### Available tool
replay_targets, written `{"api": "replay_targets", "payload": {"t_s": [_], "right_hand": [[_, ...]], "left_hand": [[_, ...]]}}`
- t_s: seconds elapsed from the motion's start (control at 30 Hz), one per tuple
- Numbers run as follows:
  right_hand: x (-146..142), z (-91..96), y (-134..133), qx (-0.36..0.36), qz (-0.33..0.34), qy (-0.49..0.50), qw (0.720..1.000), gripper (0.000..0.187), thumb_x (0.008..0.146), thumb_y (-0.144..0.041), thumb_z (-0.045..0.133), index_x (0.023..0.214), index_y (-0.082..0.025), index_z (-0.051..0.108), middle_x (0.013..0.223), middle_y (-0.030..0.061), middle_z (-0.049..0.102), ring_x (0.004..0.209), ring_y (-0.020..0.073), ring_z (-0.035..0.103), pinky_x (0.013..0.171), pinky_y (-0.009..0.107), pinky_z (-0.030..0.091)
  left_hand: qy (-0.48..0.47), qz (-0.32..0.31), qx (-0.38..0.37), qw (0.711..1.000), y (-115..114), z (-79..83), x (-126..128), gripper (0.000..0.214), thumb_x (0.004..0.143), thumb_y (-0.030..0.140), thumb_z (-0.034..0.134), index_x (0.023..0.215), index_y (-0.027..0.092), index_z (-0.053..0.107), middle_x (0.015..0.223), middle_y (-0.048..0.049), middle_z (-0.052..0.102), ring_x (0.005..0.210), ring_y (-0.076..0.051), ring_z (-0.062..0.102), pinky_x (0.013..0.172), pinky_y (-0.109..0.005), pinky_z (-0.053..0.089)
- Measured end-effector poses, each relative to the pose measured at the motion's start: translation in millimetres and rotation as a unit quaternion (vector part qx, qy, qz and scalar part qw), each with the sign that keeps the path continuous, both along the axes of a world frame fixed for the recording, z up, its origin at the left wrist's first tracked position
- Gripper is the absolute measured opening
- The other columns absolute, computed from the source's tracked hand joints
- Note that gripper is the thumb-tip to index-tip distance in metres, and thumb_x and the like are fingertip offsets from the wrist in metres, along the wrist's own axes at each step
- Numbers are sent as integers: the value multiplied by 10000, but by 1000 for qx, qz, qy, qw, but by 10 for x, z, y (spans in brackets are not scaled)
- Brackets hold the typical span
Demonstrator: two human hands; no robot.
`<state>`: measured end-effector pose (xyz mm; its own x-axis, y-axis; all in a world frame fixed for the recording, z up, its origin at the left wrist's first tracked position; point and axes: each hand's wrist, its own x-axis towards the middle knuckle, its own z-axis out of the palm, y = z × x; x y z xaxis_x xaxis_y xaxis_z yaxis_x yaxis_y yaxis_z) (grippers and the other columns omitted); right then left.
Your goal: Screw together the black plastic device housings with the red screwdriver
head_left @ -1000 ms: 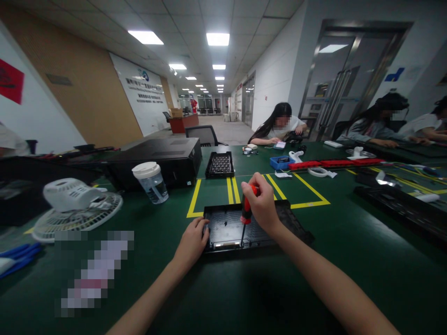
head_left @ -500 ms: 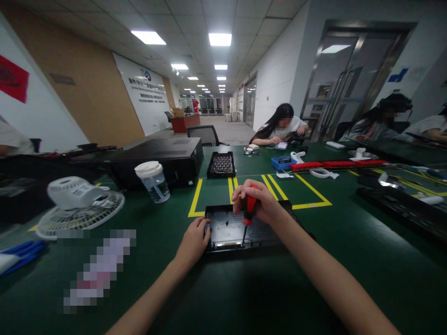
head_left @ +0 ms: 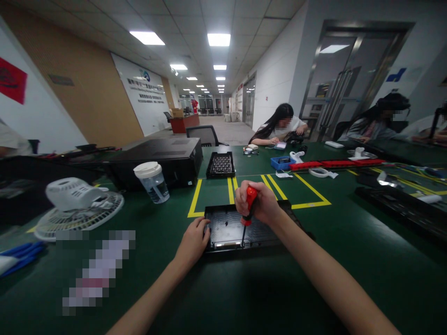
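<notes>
Head view: a green table (head_left: 167,288) spreads out on all sides of a shallow black cover (head_left: 223,232), which lies flat on it in front of the person, between the two hands. Beyond the cover and to its left sits a large black case (head_left: 157,156); directly beyond its far edge, yellow tape (head_left: 194,197) marks out boxes. Well to the cover's left lies a white fan (head_left: 70,195). A small black tray (head_left: 220,176) of little round pieces stands farther off behind the cover, and a lidded clear cup (head_left: 153,186) stands to its left. At the cover's left rim, the left hand (head_left: 192,239) rests with fingers hooked over the edge, gripping lightly. Above the cover, the right hand (head_left: 261,204) is wrapped round a red-and-black screwdriver (head_left: 250,195), tilted slightly, its shaft pointing down near the close edge, beside a bright strip (head_left: 227,244); the dark surface makes it hard to say whether the tip touches a screw.
</notes>
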<state>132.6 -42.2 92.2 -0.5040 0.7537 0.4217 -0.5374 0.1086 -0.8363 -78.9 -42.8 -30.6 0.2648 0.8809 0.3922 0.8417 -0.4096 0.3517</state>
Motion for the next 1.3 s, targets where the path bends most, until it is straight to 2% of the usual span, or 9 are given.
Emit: {"api": "replay_targets", "payload": {"t_s": [0.13,0.57,0.93,1.3], "right_hand": [[15,2,-5,10,11,-10,1000,317,816,-297,305,618,-159,511,513,-7,480,417,111,463,446,251,382],[26,27,-24,43,26,-31,998,248,808,-292,371,678,-146,524,587,17,527,506,131,505,516,268,398],[61,46,-31,50,18,-55,997,206,810,-302,406,729,-147,515,642,17,548,558,128,526,576,278,422],[85,47,-34,38,16,-68,997,170,819,-312,442,782,-154,495,689,17,553,584,133,537,565,288,441]], "left_hand": [[2,0,3,1000,-1,-3,-5,255,838,222,382,1005,172,569,1101,-96,542,1012,-213,539,918,-369,421],[-2,-5,-5,1000,-14,25,2,257,838,223,382,1008,171,567,1103,-99,542,1011,-219,536,911,-380,427],[-3,-3,-4,1000,-7,16,-3,258,831,212,387,1011,168,567,1102,-101,543,1016,-218,533,917,-379,424],[-1,-2,-1,1000,4,2,-6,259,831,220,389,1010,168,569,1098,-102,545,1004,-218,541,907,-382,432]]}}
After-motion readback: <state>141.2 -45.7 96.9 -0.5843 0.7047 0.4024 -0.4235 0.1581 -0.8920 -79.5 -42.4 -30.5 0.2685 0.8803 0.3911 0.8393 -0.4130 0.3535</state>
